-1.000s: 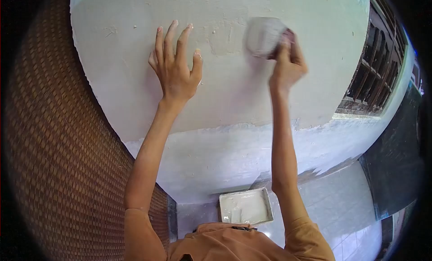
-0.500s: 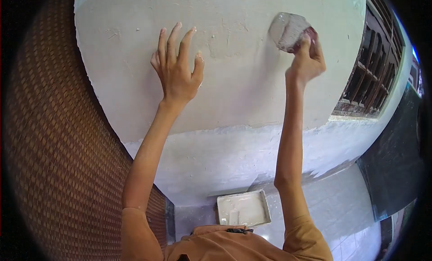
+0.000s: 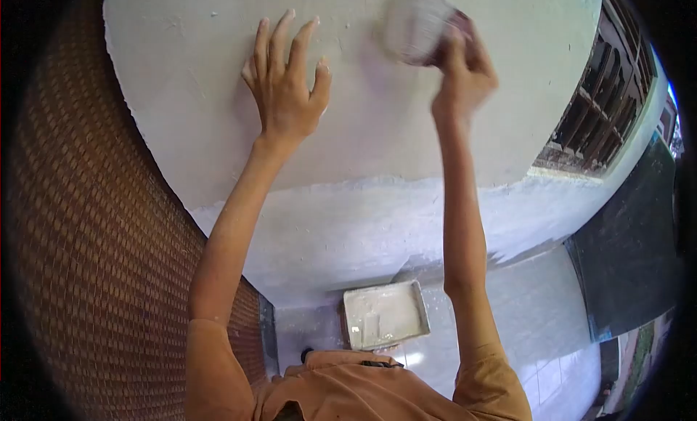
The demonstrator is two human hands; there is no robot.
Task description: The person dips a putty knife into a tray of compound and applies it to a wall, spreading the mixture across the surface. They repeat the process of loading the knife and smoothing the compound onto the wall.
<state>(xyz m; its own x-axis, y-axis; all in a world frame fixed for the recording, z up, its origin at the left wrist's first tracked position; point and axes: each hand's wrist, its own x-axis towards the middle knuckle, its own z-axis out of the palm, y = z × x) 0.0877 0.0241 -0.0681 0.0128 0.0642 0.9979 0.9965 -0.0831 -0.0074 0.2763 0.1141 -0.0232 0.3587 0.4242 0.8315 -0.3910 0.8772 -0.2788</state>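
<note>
The scraper (image 3: 415, 29) is up on the wall (image 3: 363, 138), high in view and to the right of centre, its broad pale end pointing left and slightly upward from the grip. The reddish gripping edge slants from upper right to lower left; the plate is nearly square, so its long axis is hard to tell. The right hand (image 3: 465, 76) is closed on that edge, thumb on the near side, its other fingers partly hidden behind the scraper. Blur softens both hand and plate, and whether the far edge touches the wall cannot be made out. The scraper's visible face is greyish white and streaked, looking coated, against the dark red of the grip. The left hand (image 3: 287, 94) holds nothing visible: it is open, fingers spread and pointing up, at the wall, with the palm out of sight and whitish smears on the fingertips. Below, a rectangular tray (image 3: 396, 321) of creamy white paste sits on the floor (image 3: 523, 312) near the wall's foot. A window grille (image 3: 599, 94) is distorted at the right.
</note>
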